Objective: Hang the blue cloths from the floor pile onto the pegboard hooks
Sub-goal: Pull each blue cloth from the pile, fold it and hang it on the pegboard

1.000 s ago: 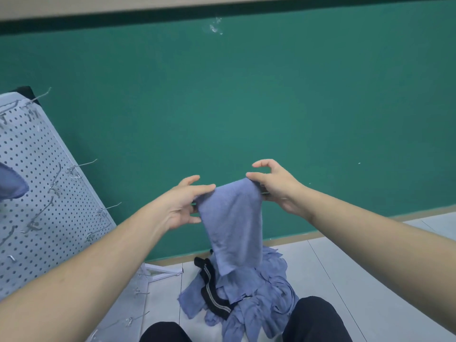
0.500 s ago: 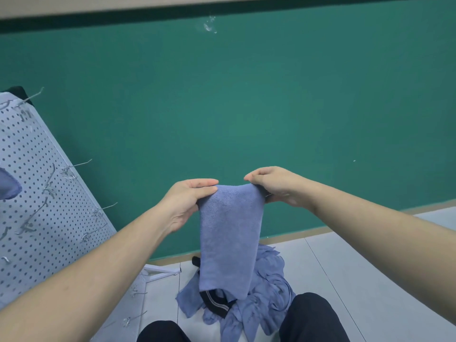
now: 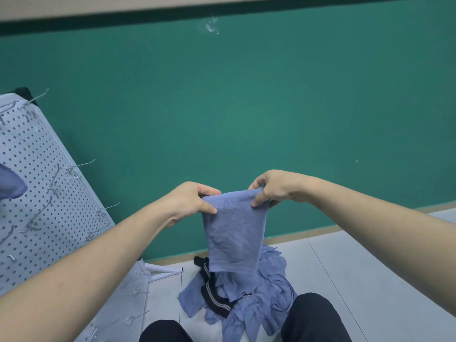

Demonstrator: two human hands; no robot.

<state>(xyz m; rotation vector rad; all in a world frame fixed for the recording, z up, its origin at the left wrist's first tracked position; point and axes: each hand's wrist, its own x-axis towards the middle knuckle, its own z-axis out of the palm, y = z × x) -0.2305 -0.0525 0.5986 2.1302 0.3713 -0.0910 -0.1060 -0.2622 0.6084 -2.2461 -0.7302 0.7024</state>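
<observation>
A blue cloth point(image 3: 234, 233) hangs folded in front of me, above the floor pile. My left hand point(image 3: 190, 201) pinches its top left corner and my right hand point(image 3: 274, 187) pinches its top right corner. Below it the pile of blue cloths point(image 3: 266, 292) lies on the pale floor, with a black striped garment point(image 3: 214, 294) mixed in. The white pegboard point(image 3: 37, 193) leans at the left, with several bare wire hooks point(image 3: 81, 165). One blue cloth point(image 3: 9, 183) hangs on it at the far left edge.
A green wall point(image 3: 246, 107) rises straight ahead behind the pile. The pegboard's white foot point(image 3: 160, 271) sticks out on the floor beside the pile. My knees in dark trousers point(image 3: 311, 317) are at the bottom of the view.
The cloth has been spread wider between my hands and now hangs flat and longer. Both hands have shifted their grip along the top edge and sit slightly lower.
</observation>
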